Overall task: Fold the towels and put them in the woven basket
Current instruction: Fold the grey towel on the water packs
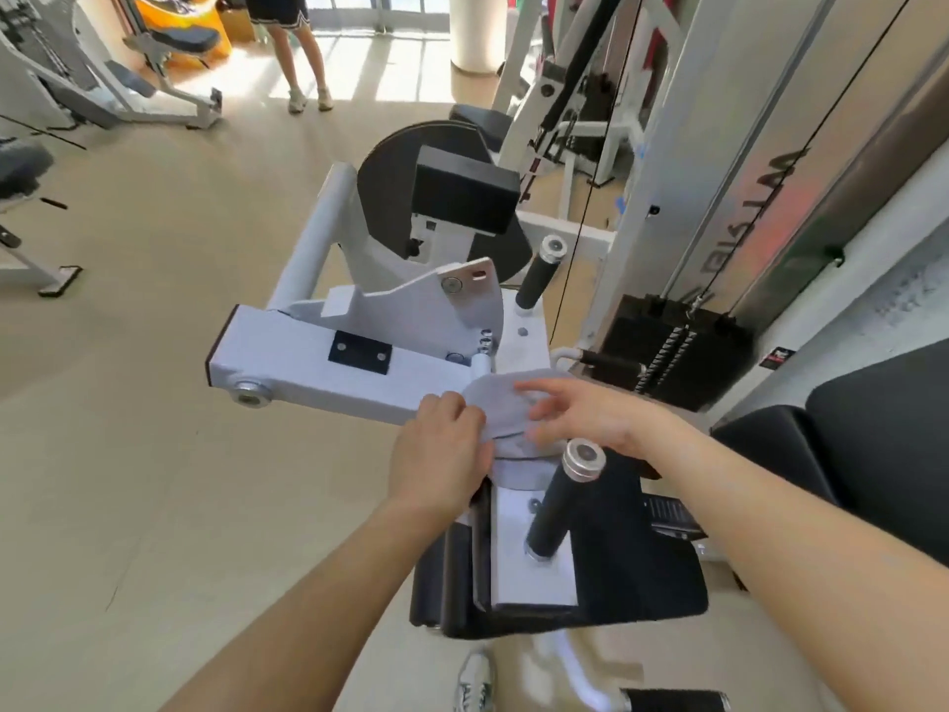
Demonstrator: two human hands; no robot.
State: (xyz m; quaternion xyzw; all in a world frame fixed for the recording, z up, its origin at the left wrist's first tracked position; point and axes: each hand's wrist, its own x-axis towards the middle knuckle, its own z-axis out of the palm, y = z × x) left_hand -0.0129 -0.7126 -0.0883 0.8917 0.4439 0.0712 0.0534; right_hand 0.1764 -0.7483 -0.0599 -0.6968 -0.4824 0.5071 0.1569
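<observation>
A grey towel (500, 416) is gripped on the white gym machine (328, 362) by the closed left hand (441, 454); the right hand (580, 416) is spread over it, above beige floor (154, 454).

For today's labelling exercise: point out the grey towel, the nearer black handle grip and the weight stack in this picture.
grey towel (500, 405), head view, on the fold between the two hands.
nearer black handle grip (560, 506), head view, on the middle of its foam sleeve.
weight stack (667, 357), head view, on the black plates' front.
</observation>
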